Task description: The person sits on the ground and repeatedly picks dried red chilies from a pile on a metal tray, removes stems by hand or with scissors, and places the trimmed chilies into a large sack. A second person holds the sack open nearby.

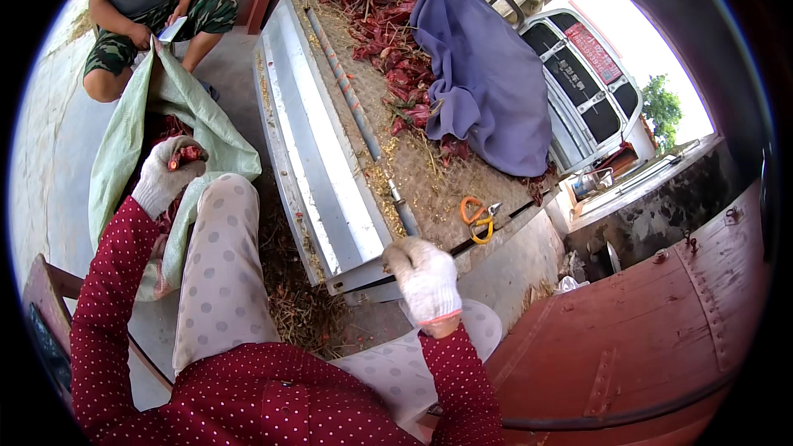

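Observation:
My left hand (166, 173), in a white knit glove, is shut on dried red chili peppers (184, 157). It is over the mouth of a pale green woven sack (176, 96) that holds more red peppers. My right hand (426, 279), also gloved, hovers by the near corner of the truck bed, its fingertips turned out of sight. Beyond it, orange-and-yellow-handled scissors (477, 220) lie on the bed. A heap of dark red dried peppers (396, 56) rests farther back, partly under a purple-blue cloth (477, 74).
The lowered metal side panel (310, 148) of the bed stands beside my knee. A metal rod (353, 111) and yellow seeds lie along its edge. A seated person (145, 12) is beyond the sack. To the right are a red metal panel (619, 347) and a white vehicle (582, 87).

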{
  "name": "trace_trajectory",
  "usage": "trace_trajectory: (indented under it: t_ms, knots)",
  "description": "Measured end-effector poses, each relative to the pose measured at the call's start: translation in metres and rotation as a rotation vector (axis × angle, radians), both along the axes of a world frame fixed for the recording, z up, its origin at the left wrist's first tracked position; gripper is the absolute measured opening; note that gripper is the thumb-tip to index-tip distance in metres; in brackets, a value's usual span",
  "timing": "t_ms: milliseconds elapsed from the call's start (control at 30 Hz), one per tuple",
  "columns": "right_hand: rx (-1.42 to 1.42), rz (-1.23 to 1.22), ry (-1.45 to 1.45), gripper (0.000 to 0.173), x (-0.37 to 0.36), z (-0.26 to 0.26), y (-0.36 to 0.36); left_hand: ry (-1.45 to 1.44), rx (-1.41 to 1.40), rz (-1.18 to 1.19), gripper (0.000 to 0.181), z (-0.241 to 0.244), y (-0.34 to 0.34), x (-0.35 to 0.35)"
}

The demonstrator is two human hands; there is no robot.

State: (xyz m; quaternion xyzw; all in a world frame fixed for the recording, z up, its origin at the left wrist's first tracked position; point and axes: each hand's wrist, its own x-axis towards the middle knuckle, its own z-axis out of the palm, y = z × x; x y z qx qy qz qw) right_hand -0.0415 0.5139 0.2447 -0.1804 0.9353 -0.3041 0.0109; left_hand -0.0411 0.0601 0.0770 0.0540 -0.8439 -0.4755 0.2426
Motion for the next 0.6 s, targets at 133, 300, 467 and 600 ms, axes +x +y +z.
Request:
trace_trajectory:
  t_ms: [133, 300, 467, 600]
  knots:
    - [0.179, -0.099, 0.419, 0.032, -0.103, 0.017, 0.031, -0.300, -0.284, 0.176, 0.061, -0.038, -0.061, -0.005]
    - [0.660, -0.060, 0.528, 0.038, -0.199, 0.010, 0.036, -0.640, -0.440, 0.345, 0.088, -0.078, -0.064, 0.032]
    - [0.822, -0.030, 0.506, 0.022, -0.223, 0.004, 0.064, -0.547, -0.223, 0.413, 0.075, -0.091, -0.045, 0.049]
    - [0.178, -0.080, 0.750, 0.016, -0.213, 0.000, 0.082, -0.468, 0.195, 0.284, 0.061, -0.071, -0.001, 0.066]
